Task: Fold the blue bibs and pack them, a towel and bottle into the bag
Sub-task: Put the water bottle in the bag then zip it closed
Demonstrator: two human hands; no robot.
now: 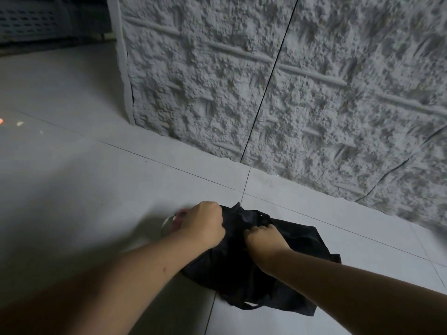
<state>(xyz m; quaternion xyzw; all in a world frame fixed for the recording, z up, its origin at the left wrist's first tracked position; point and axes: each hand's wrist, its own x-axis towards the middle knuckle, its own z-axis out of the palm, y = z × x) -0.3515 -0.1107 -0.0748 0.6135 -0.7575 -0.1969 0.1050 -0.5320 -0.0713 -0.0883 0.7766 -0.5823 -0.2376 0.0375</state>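
- our left hand (205, 223) grasps the black bag (297, 240) rim at 12 o'clock.
- our right hand (263, 240) grasps bag fabric, just beside the left.
- bottle (170, 223), blurred, at the bag's 9 o'clock.

We count two hands: the left hand (204, 224) and the right hand (262, 240), both gripping bunched cloth. Under and beyond them lies one black bag (297, 240), with one strap loop showing at its near edge. Just left of the left hand we see one roundish object (170, 222), partly hidden and too blurred to name. We count no bibs or towel in sight
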